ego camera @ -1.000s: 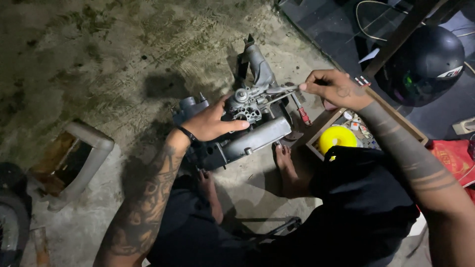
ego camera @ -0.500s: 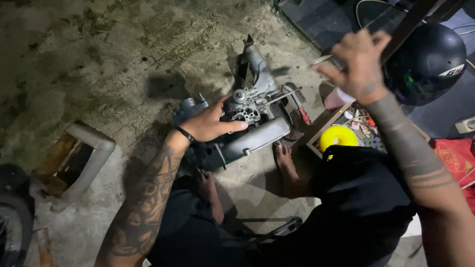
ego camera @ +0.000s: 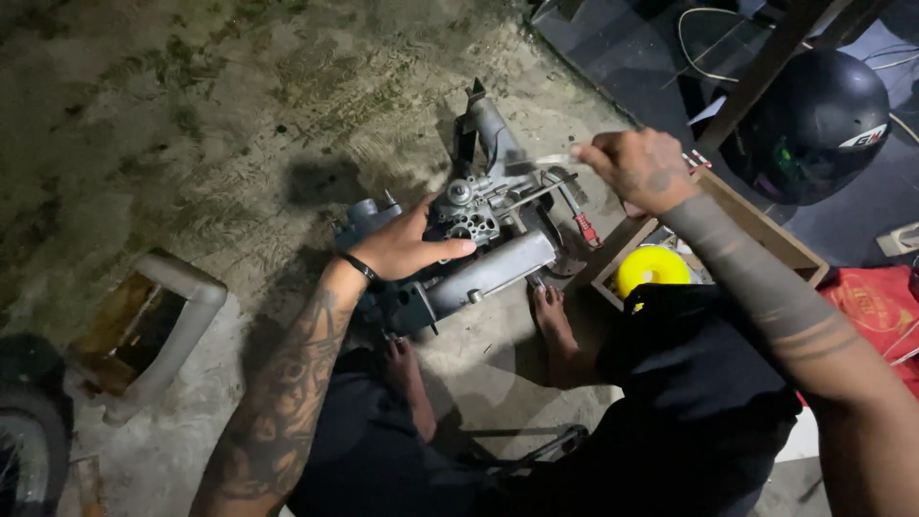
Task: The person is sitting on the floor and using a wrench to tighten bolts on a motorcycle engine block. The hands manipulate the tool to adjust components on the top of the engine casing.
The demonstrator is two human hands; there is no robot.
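Observation:
A grey metal engine block (ego camera: 479, 244) lies on the concrete floor between my bare feet. My left hand (ego camera: 407, 244) rests flat on its upper left side, fingers spread, steadying it. My right hand (ego camera: 639, 168) hovers above the engine's right end, fingers closed around a thin pale tool or strip (ego camera: 555, 160) that points left toward the engine. A long metal rod (ego camera: 536, 194) juts from the engine just below that hand.
A wooden box (ego camera: 766, 230) at the right holds a yellow round container (ego camera: 651, 268) and small tools. A black helmet (ego camera: 814, 124) sits at the upper right. A pale curved frame part (ego camera: 172, 316) and a wheel (ego camera: 29, 440) lie at the left.
My right hand, raised high half a second ago, has come back down toward the engine's right end with the thin tool. The left hand has stayed on the engine.

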